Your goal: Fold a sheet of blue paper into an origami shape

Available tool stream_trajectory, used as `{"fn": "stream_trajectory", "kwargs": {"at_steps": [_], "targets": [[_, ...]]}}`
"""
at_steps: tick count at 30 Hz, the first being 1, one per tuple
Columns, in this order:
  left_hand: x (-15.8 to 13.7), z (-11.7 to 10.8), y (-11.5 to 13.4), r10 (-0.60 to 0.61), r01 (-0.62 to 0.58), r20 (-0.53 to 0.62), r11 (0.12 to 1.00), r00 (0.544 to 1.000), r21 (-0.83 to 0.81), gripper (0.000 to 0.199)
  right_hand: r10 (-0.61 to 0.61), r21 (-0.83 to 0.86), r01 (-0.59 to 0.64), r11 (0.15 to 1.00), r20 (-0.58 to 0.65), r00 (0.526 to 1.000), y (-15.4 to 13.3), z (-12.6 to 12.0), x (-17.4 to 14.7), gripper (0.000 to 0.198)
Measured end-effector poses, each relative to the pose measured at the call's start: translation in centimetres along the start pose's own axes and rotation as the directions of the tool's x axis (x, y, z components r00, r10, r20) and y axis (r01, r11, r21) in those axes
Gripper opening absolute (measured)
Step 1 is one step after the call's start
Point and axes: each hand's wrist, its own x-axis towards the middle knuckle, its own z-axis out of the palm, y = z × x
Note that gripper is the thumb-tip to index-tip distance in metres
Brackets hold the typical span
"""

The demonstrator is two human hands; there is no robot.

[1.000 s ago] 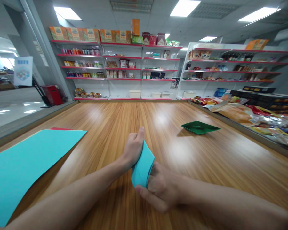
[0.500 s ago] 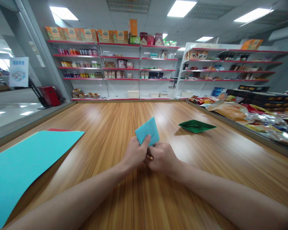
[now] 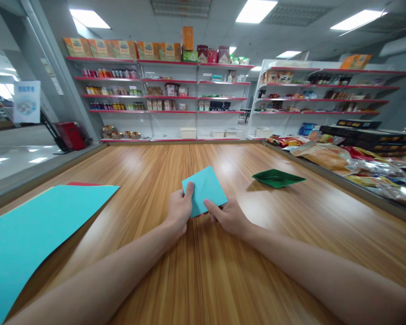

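A folded light-blue paper (image 3: pixel 205 187), roughly square, is held up above the wooden table (image 3: pixel 149 180) between both hands. My left hand (image 3: pixel 180 206) grips its left side, thumb flat on the face. At the lower right edge, my right hand (image 3: pixel 228 215) pinches it with the thumb in front. The fingers behind the paper are mostly hidden. Over to the right lies a folded dark-green paper boat (image 3: pixel 278 178), apart from both hands.
Large blue sheets (image 3: pixel 50 225) lie at the left, with a red sheet's edge (image 3: pixel 84 183) peeking out behind. Snack packets (image 3: pixel 328 158) and black boxes (image 3: pixel 368 137) crowd the right, beyond the table's raised edge. Stocked shelves (image 3: pixel 169 97) stand behind.
The blue paper has opened into a wider square facing me. My hands, close together before, have moved apart to its left and lower right sides.
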Motion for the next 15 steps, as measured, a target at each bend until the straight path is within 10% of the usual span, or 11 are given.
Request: {"fn": "stream_trajectory", "kwargs": {"at_steps": [5,9,15], "targets": [[0.6,-0.7,1.2,0.291,-0.24,-0.098,0.904,0.952,0.355,0.055,-0.072,0.054,0.066,0.996,0.117,0.991,-1.1,0.4,-1.1,0.044],[0.7,-1.5,2.6,0.536,-0.46,0.072,0.639,0.841,0.616,0.053,-0.001,0.301,-0.054,0.952,0.179,0.984,-1.1,0.0,-1.0,0.047],[0.8,-2.3,2.5,0.529,-0.608,0.37,0.397,0.763,0.687,0.05,0.097,0.344,-0.103,0.933,0.037,0.995,-0.8,-0.4,-0.4,0.048]]}}
